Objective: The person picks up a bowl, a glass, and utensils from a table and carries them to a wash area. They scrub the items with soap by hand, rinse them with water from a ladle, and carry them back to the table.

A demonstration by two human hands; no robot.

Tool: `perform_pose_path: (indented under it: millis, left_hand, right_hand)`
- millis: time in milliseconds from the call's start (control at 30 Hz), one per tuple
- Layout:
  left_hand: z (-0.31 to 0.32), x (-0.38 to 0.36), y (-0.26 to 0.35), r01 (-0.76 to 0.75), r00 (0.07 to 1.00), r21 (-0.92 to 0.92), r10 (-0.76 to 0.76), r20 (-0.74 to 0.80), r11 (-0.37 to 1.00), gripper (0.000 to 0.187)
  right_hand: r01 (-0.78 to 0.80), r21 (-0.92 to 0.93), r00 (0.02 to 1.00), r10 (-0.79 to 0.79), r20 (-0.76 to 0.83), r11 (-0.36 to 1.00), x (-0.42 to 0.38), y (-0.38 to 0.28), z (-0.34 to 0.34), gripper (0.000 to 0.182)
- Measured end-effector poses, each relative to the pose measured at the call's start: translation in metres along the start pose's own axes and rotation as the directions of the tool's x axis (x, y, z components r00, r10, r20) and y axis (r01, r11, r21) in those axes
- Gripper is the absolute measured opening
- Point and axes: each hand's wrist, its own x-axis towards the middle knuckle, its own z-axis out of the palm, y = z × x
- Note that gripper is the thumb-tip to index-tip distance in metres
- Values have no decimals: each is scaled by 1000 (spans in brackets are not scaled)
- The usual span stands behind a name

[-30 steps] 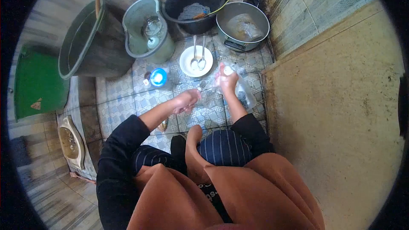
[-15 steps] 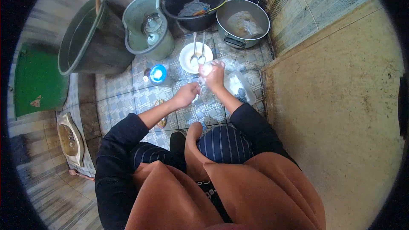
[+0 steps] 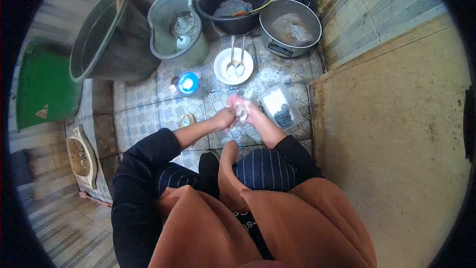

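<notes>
My left hand [image 3: 224, 119] is closed, its fingers pressed against my right hand [image 3: 252, 112] low over the tiles. White foam covers the fingers of my right hand, which are curled round something too blurred to make out. A thin pale object, perhaps a utensil, shows just above the hands. Beyond them stands a white bowl [image 3: 222, 76] with two spoons [image 3: 231, 55] in it. To the right lies a clear rectangular container [image 3: 296, 113] holding white stuff and a dark, curly scourer [image 3: 283, 115].
A jar with a blue lid [image 3: 188, 84] stands left of the bowl. Along the back are a grey bin [image 3: 119, 52], a green-grey bucket [image 3: 191, 52], a black tub [image 3: 233, 26] and a metal pot [image 3: 280, 44]. A stained panel [image 3: 386, 119] borders the right side.
My right hand has come down and away from the bowl to meet my left hand, uncovering more of the clear container. The view has shifted slightly.
</notes>
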Motion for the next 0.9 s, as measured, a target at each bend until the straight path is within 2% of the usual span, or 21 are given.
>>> perform_pose_path:
  millis: [33, 67, 133, 167, 200, 267, 300, 333, 400, 467, 500, 533, 600, 633, 667, 700, 733, 800, 833, 867, 900]
  left_hand:
    - [-2, 1, 1, 65, 997, -98, -59, 58, 993, 26]
    - [-4, 1, 2, 65, 996, -92, -60, 59, 994, 26]
    - [-11, -2, 6, -18, 990, -225, 49, 131, 974, 23]
    - [-12, 1, 2, -63, 995, -221, 80, 65, 973, 23]
    - [-16, 2, 1, -64, 994, -224, 81, 69, 973, 23]
    - [-31, 6, 0, 17, 999, -7, -17, 35, 1000, 22]
    - [-53, 17, -3, -34, 986, 330, -21, 164, 944, 31]
    - [-56, 16, -3, -31, 987, 327, -22, 156, 945, 31]
    - [-57, 17, -1, -87, 963, 105, 111, -245, 991, 35]
    - [-44, 22, 2, -158, 973, -69, 143, -183, 985, 35]
    - [-37, 41, -12, -239, 969, -115, 230, -89, 964, 35]
    - [-31, 59, -24, -315, 948, -166, 320, 0, 934, 35]
    - [-24, 71, -33, -310, 950, -171, 298, -89, 935, 38]
    - [-24, 73, -33, -217, 969, -285, 171, -177, 934, 38]
    - [-26, 75, -32, -131, 969, -401, 32, -245, 907, 38]
    - [-30, 79, -35, -129, 971, -400, 33, -239, 907, 38]
    - [-35, 82, -37, -58, 988, -296, 12, -155, 954, 39]
    - [-50, 91, -47, 54, 999, -63, -54, 0, 997, 42]
    - [-56, 95, -57, -310, 950, 419, 294, 105, 853, 29]
    - [-52, 103, -63, -316, 948, 423, 295, 116, 849, 29]
    - [-42, 92, -47, -115, 974, 653, 213, -74, 749, 27]
  right_hand:
    - [0, 8, 1000, 0, 0, 1000, 4, -3, -4, 33]
    - [71, 210, 996, -58, -67, 975, 8, -12, -10, 30]
    - [160, 396, 983, -108, -151, 904, 0, -20, -4, 28]
    - [182, 22, 968, -175, -183, 983, -10, -15, 9, 23]
    - [165, -356, 952, -243, -187, 920, -23, -12, 25, 20]
    - [189, -228, 975, -211, -76, 955, -29, -9, 31, 19]
    - [268, -282, 955, -292, -45, 921, -25, -7, 28, 20]
    - [349, -330, 928, -373, -8, 877, -18, -5, 23, 21]
    - [283, -425, 948, -317, -10, 860, -14, -2, 20, 19]
    - [86, -549, 973, -188, -131, 831, -22, 6, 35, 17]
    - [419, -903, 629, -748, 214, 94, 1, 41, 12, 17]
    - [419, -903, 629, -747, 216, 91, 0, 40, 10, 17]
    - [427, -871, 807, -538, 244, 245, -9, 30, 5, 23]
    - [258, -961, 883, -427, 194, 98, -28, 15, 17, 36]
    - [253, -962, 883, -430, 189, 98, -32, 10, 12, 36]
    - [225, -971, 932, -273, 240, -84, -35, 7, 6, 42]
    - [220, -939, 962, -100, 254, -265, -38, 3, 0, 49]
    - [175, -965, 972, -120, 201, -194, -42, -9, -14, 57]
    - [177, -972, 943, -256, 213, -156, -45, -16, -21, 53]
    - [182, -977, 894, -394, 213, -116, -48, -23, -29, 49]
    - [125, -986, 932, -328, 155, -110, -50, -37, -32, 43]
